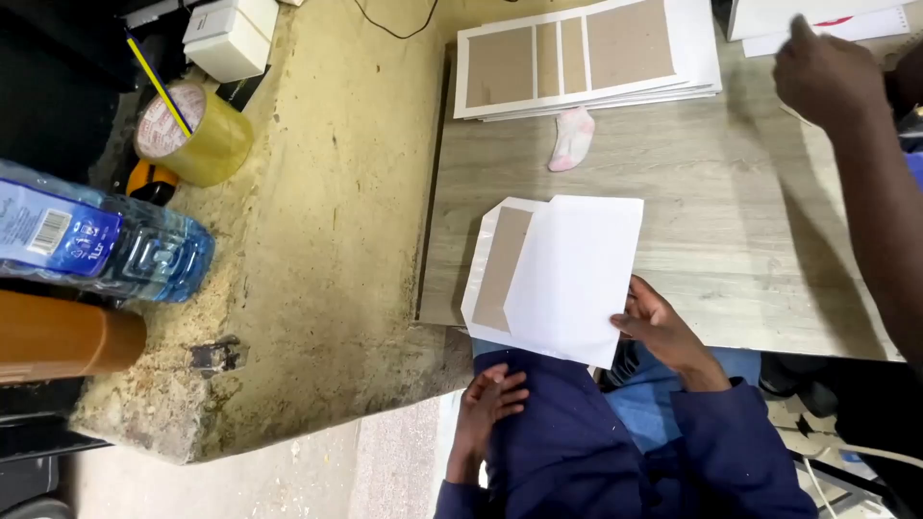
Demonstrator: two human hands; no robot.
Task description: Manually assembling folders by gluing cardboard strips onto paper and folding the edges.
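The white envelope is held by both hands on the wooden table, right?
Not quite. The head view shows only the right hand holding the white envelope on the wooden table. The left hand rests on the dark blue clothing below it.

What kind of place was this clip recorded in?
Probably a small workshop or back room used for paper work. A stack of flat white and brown envelope blanks lies on a wood-look table, a roll of tape sits on a rough, worn ledge, and a hand holds an envelope.

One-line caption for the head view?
Right hand holds a white envelope at the table edge; left hand rests on lap.
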